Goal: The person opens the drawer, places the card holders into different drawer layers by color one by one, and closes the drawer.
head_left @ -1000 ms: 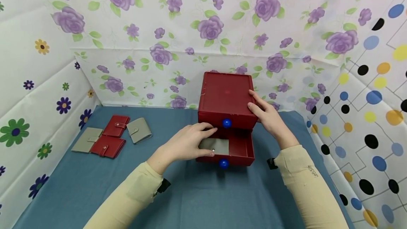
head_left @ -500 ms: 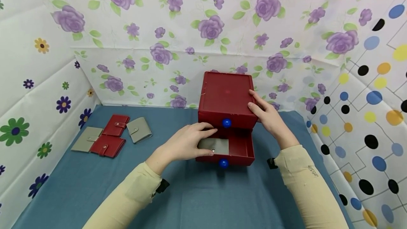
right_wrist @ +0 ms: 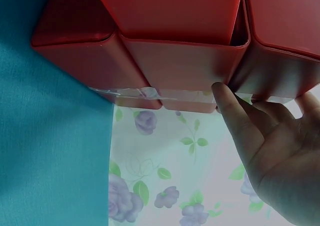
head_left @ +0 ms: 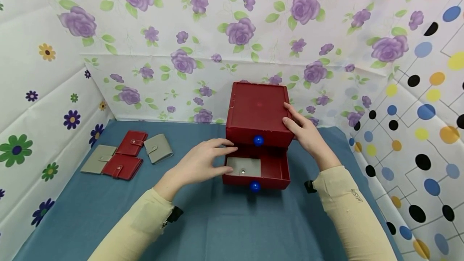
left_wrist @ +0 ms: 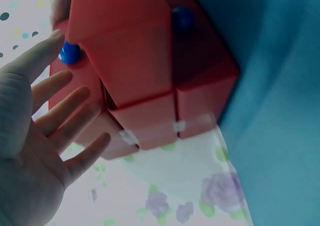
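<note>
A red drawer cabinet with blue knobs stands at the back of the table, a lower drawer pulled out. In the drawer's left part lies a grey wallet with a snap stud. My left hand hovers at the drawer's left edge, its fingers extended and holding nothing. The left wrist view shows that hand with spread fingers beside the cabinet. My right hand rests against the cabinet's upper right side, thumb and index finger at the top edge. Its other fingers show partly behind the cabinet side in the right wrist view.
On the blue cloth at left lie a red wallet, a second red wallet, a grey wallet and another grey wallet. A flowered sheet hangs right behind the cabinet; patterned sheets enclose both sides.
My left hand has drawn back left, its thumb coming off the grey wallet in the drawer and leaving more of it visible. The right hand and the drawer have stayed in place.
</note>
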Motion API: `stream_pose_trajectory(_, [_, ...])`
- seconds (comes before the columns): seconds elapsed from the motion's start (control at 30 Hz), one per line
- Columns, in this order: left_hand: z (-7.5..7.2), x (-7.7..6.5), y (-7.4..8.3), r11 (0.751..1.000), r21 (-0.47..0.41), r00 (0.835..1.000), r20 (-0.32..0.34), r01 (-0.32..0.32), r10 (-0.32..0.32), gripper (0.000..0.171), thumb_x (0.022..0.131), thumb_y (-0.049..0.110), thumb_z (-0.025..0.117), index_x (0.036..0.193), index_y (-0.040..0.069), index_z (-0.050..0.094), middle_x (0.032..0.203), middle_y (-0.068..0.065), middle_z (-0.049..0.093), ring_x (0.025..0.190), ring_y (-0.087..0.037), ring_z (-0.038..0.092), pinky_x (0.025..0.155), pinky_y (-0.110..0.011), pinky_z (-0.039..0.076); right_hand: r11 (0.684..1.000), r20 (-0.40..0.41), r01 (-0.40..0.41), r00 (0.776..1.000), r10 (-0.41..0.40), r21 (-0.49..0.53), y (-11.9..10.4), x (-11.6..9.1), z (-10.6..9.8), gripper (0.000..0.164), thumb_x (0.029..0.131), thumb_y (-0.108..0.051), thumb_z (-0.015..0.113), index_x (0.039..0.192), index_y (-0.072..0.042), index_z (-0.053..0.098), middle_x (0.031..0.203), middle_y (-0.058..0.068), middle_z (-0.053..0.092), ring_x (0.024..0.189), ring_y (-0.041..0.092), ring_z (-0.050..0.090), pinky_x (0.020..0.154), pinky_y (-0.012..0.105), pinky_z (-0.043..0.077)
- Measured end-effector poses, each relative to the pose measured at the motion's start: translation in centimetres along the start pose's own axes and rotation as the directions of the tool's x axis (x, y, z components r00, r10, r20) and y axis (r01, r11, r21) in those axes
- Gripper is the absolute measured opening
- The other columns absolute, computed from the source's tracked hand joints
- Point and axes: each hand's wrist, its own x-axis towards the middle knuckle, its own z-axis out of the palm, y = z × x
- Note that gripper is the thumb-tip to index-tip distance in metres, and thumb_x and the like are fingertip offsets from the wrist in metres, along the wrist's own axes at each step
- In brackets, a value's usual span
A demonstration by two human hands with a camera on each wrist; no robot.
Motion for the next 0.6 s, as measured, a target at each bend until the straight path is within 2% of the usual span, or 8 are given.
stream_pose_trajectory(0.23, [-0.8, -2.3, -2.5, 1.000, -0.019, 0.997, -0.069, 0.023, -0.024, 0.049, 0.092, 0.027, 0.089, 0.136, 0.011, 0.075, 0.138, -0.008, 0.067, 0.125, -0.027, 0.065, 0.102, -0.048, 0.056, 1.000, -0.002, 0.001, 1.000, -0.001, 0.000, 0.2, 0.1, 0.0, 0.067, 0.110, -0.054, 0.055, 0.169, -0.045, 0.025, 0.177, 0.002, 0.021, 0.148, 0.034, 0.047, 0.094, 0.023, 0.056])
stream_pose_trajectory(0.4, [-1.5, -4.4, -5.1, 1.000, 0.014, 0.993, -0.111, 0.027, -0.025, 0.047, 0.090, 0.018, 0.089, 0.134, 0.008, 0.076, 0.135, -0.013, 0.069, 0.123, -0.031, 0.066, 0.099, -0.051, 0.057, 1.000, 0.001, 0.000, 1.000, 0.000, -0.003, 0.3, 0.1, 0.0, 0.068, 0.109, -0.054, 0.055, 0.170, -0.045, 0.024, 0.177, 0.002, 0.020, 0.149, 0.034, 0.045, 0.095, 0.024, 0.056])
stream_pose_trajectory(0.6, [-1.9, -7.4, -9.5, 0.985, 0.117, 0.991, -0.041, 0.129, -0.125, 0.057, 0.088, 0.007, 0.089, 0.142, 0.007, 0.070, 0.143, -0.019, 0.063, 0.125, -0.037, 0.064, 0.095, -0.054, 0.058, 1.000, 0.002, -0.002, 1.000, 0.002, -0.009, 0.3, 0.1, 0.0, 0.067, 0.110, -0.054, 0.054, 0.169, -0.046, 0.024, 0.177, 0.002, 0.019, 0.150, 0.034, 0.045, 0.096, 0.024, 0.055])
